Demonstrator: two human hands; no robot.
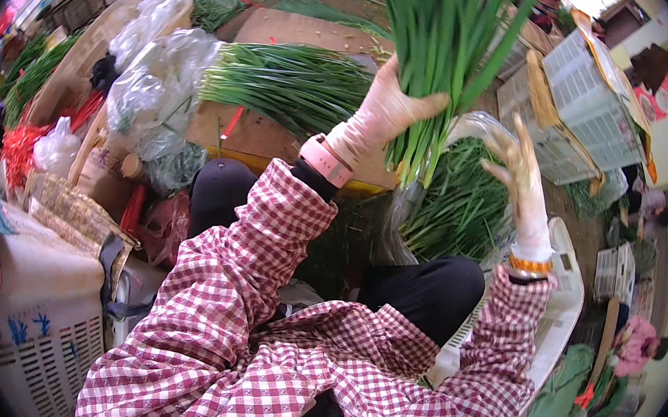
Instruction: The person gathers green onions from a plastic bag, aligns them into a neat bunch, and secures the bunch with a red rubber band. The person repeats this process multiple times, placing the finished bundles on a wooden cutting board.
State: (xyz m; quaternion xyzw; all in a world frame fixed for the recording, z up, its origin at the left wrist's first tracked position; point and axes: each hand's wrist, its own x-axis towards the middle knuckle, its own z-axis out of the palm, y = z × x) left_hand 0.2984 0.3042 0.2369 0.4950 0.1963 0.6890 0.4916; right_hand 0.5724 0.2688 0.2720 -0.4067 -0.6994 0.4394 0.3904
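Observation:
My left hand (390,105), in a thin pale glove, grips a bunch of long green chives (446,36) near its lower, paler ends. The leaves rise out of the top of the view. Right of the bunch, my right hand (520,174) is raised with its gloved fingers apart and nothing in them. A crumpled clear plastic bag (401,216) hangs below the bunch's base. Behind that hand, more loose chives (462,198) lie in a heap by a white plastic crate (565,266). Another row of chives (289,83) lies across a brown board (256,132) before me.
Clear plastic bags (161,74) are piled left of the board. Red plastic strips (22,151) and a white ventilated basket (49,324) are at my left. White crates (594,96) stand stacked at the far right. A person in pink (633,347) is at the right edge.

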